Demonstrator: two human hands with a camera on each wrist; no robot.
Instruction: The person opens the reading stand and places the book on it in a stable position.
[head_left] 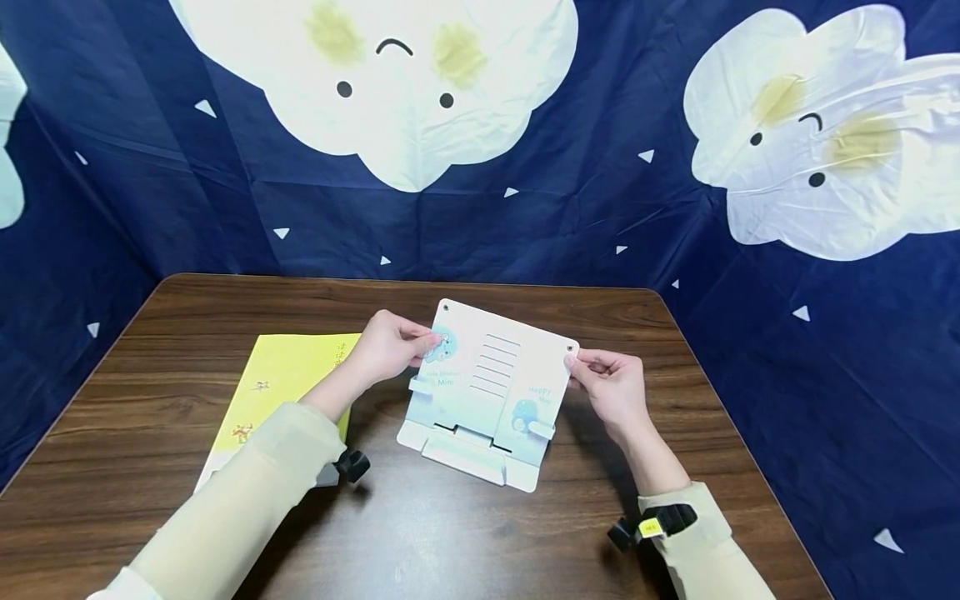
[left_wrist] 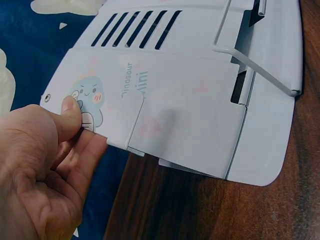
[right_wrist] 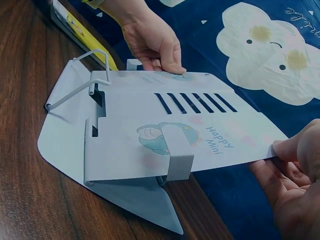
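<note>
A white and pale blue book stand (head_left: pixel 487 400) with cartoon dinosaurs and a row of slots is tilted over the table. My left hand (head_left: pixel 390 346) pinches its left edge near the top, thumb on the front face. At the upper right corner, my right hand (head_left: pixel 615 387) pinches the panel between thumb and fingers. The right wrist view shows the panel raised at an angle from its base plate (right_wrist: pixel 65 140), which is on the table. A wire page holder (right_wrist: pixel 80 92) crosses the lower edge. Small page clips (right_wrist: pixel 180 160) project from the sides.
A yellow book (head_left: pixel 281 375) lies on the wooden table (head_left: pixel 420 550), partly beneath my left forearm. Dark wrist cameras (head_left: pixel 352 465) are strapped to both wrists. A blue cloth (head_left: pixel 465 225) with cloud faces hangs behind the table's far edge.
</note>
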